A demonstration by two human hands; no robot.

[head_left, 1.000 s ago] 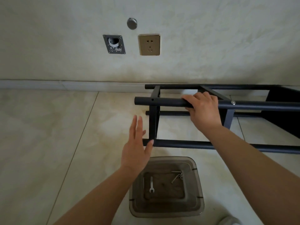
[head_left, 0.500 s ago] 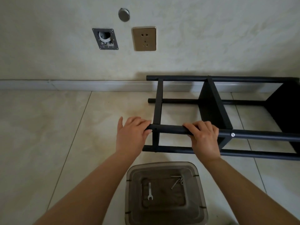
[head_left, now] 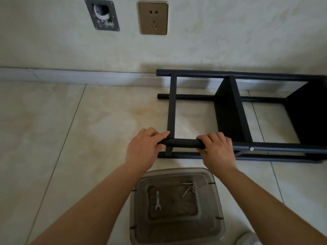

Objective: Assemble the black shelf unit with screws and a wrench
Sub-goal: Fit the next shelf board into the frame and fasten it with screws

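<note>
- Both of your hands are curling around the near upper tube (head_left: 182, 143) of the black shelf unit (head_left: 228, 110): your left hand (head_left: 144, 147) is gripping its left end, and your right hand (head_left: 218, 149) is holding it just right of the crossbar (head_left: 171, 110).
- You are facing the unit as it is lying on its side on the tiled floor (head_left: 70, 129), near the wall (head_left: 230, 32), with its long axis running left to right and its far end going out of view on the right.
- You are looking at matte black tubes and dark panels, with one silver screw head (head_left: 251, 148) already showing on the tube just right of your right hand.
- You are keeping the clear bin (head_left: 177, 228) near you, just below your hands; the wrench (head_left: 157, 200) is lying at its left, closer to your left hand, and the loose screws (head_left: 188, 189) at its right, closer to your right hand, so I judge either reach is short.
</note>
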